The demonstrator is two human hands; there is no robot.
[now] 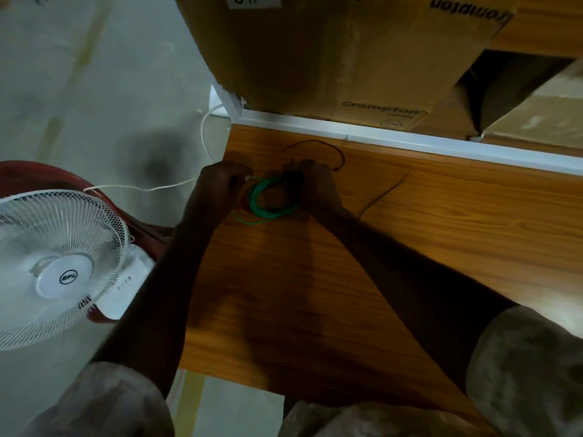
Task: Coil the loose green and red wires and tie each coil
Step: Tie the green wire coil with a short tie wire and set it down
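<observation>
- Wooden tabletop (426, 222) fills the middle of the view, with cardboard boxes (315, 52) stacked along its far edge behind a white rail, and a white fan (60, 266) standing on the floor off to the left.
- Green wire (268, 200) lies near the far left corner of the table, already wound into a round coil, with one loose tail curling out at its near side.
- Left hand (220, 181) sits at the coil's left edge, fingers curled and pinching something pale there, probably a tie or the wire's end; the light is too dim to be sure.
- Right hand (310, 178) grips the coil's far right side, fingers closed around the strands.
- Thin dark wire (328, 146) arcs on the table just beyond the right hand; no red wire shows clearly.
- Coil sits flat between the two hands, so the binding has to pass across the strands from the left hand towards the right, which steadies the loop. The left hand looks better placed to do the wrapping.
</observation>
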